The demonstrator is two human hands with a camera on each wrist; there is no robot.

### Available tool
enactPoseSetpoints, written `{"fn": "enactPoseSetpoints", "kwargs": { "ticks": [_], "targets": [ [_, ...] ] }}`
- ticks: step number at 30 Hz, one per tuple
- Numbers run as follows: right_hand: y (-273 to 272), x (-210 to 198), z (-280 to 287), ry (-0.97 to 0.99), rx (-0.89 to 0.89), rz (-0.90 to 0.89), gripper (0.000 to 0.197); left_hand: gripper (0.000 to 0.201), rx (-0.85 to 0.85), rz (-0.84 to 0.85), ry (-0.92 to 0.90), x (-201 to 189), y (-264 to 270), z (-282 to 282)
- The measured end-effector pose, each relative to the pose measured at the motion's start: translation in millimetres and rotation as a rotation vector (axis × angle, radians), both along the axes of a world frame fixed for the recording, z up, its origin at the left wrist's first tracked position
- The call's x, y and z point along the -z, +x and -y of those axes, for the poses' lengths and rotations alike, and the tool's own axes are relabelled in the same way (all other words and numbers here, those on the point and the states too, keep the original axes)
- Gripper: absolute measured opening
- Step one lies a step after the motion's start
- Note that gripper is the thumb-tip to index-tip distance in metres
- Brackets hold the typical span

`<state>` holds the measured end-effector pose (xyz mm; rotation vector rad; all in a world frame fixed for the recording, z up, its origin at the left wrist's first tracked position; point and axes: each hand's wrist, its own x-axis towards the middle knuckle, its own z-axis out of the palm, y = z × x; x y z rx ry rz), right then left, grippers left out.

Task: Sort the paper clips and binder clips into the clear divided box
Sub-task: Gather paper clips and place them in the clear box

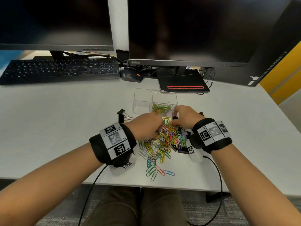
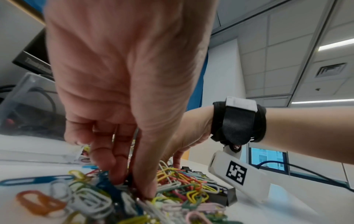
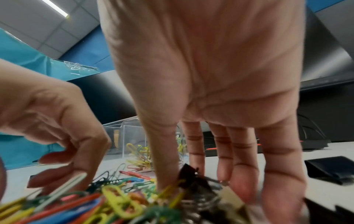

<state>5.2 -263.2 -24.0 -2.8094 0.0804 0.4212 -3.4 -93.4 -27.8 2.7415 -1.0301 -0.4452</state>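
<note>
A heap of coloured paper clips [image 1: 164, 141] lies on the white desk, with black binder clips [image 1: 182, 149] along its right side. Just behind it stands the clear divided box [image 1: 141, 98]; its right compartment holds paper clips [image 1: 162, 108], and the left one looks bare. My left hand [image 1: 156, 131] digs into the heap from the left. Its thumb and fingertips [image 2: 114, 174] meet on a small dark clip, mostly hidden. My right hand [image 1: 174, 119] reaches down at the heap's far side, pinching a black binder clip [image 3: 188, 171] between thumb and index finger.
Two more binder clips [image 1: 123, 114] lie left of the box. A keyboard [image 1: 60, 70], a mouse [image 1: 132, 75] and a monitor base [image 1: 184, 82] sit at the back. A flat black object [image 3: 331, 168] lies right of my right hand. Loose clips [image 1: 156, 172] trail towards the desk's front edge.
</note>
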Motion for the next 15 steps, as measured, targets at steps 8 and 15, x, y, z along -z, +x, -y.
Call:
{"fn": "enactPoseSetpoints", "kwargs": {
  "ticks": [8, 15],
  "targets": [
    [2, -3, 10, 0.133, 0.157, 0.086, 0.006, 0.012, -0.007, 0.007, -0.027, -2, -1, -1],
    [0, -15, 36, 0.356, 0.371, 0.25, 0.012, 0.008, -0.012, -0.032, -0.097, -2, 0, -4]
  ]
}}
